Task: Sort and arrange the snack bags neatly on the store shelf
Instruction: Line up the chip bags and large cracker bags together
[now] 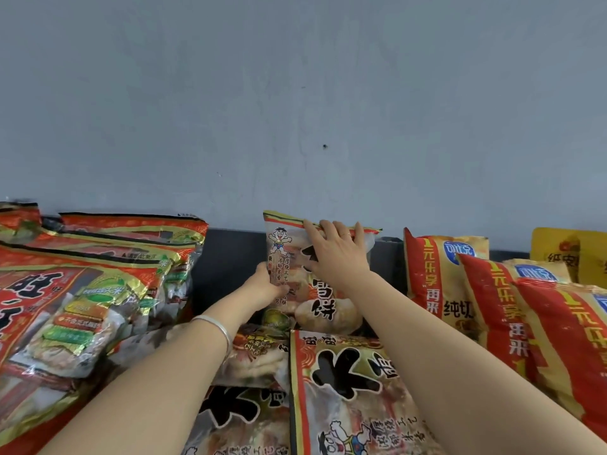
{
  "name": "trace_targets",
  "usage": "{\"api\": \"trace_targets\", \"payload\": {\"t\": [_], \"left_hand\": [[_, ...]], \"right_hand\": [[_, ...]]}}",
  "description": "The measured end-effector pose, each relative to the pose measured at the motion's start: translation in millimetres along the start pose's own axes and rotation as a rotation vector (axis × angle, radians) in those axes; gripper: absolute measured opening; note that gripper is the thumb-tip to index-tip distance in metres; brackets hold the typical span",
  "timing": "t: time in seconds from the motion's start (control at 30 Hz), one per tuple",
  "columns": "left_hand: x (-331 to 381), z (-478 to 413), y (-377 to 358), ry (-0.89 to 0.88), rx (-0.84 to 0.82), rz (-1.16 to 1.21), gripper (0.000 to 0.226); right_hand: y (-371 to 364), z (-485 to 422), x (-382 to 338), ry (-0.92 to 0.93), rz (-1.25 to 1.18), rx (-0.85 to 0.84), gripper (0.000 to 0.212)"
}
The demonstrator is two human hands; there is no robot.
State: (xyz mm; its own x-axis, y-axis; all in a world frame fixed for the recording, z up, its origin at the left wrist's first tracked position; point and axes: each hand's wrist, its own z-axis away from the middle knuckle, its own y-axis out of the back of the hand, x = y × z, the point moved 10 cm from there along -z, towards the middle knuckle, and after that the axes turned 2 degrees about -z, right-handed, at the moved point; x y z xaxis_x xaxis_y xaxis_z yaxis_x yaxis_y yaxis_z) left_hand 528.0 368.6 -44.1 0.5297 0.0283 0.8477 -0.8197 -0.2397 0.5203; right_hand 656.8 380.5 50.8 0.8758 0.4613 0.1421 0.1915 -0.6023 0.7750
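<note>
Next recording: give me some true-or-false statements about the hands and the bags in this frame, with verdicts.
1. The left hand and the right hand are both on the same snack bag. True.
2. That snack bag lies flat at the front of the shelf. False: it stands upright at the back, close to the wall.
3. A silver bracelet is on the right wrist. False: it is on the left wrist.
4. Red-and-yellow bags stand to the right of the snack bag. True.
</note>
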Motion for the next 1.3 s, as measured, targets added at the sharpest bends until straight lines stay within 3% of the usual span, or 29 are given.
{"api": "trace_targets", "payload": {"t": [0.17,0.37,0.6,0.7,0.83,0.87,0.97,1.13,1.3], "left_hand": [[-24.8,-8.3,-14.5,0.12,-0.082,-0.03,0.07],[-12.4,13.9,-23.0,0.112,-0.221,-0.202,0.036],[-11.7,28.5,-15.0,0.258,-0.345,-0.29,0.045],[-19.2,14.3,-13.0,0.178,-0.243,-0.382,0.061],[-45.5,-23.2,-6.8,0.066,-0.224,-0.471,0.125],[-38.9,-9.4,-1.7,0.073,-0.229,-0.506,0.122],[-26.2,21.9,14.0,0.115,-0.178,-0.567,0.081],[-20.4,35.7,21.7,0.039,-0.182,-0.615,0.07],[3.3,64.5,36.7,-0.12,-0.112,-0.606,0.051]], "right_hand": [[-7.8,-1.0,0.6,0.038,0.027,0.048,0.071],[-4.4,-0.9,1.0,0.064,0.029,-0.009,0.063],[1.0,-2.1,2.5,0.035,0.002,-0.059,0.06],[-10.8,1.3,1.6,0.029,0.041,-0.071,0.061],[-15.9,2.6,1.5,0.014,0.045,-0.063,0.061],[-12.7,2.2,2.6,0.01,0.041,-0.064,0.061],[0.4,1.5,6.3,-0.016,0.028,-0.058,0.065],[20.6,11.9,-6.6,-0.016,0.026,-0.046,0.067],[48.2,32.6,-42.3,0.076,-0.048,-0.022,0.052]]}}
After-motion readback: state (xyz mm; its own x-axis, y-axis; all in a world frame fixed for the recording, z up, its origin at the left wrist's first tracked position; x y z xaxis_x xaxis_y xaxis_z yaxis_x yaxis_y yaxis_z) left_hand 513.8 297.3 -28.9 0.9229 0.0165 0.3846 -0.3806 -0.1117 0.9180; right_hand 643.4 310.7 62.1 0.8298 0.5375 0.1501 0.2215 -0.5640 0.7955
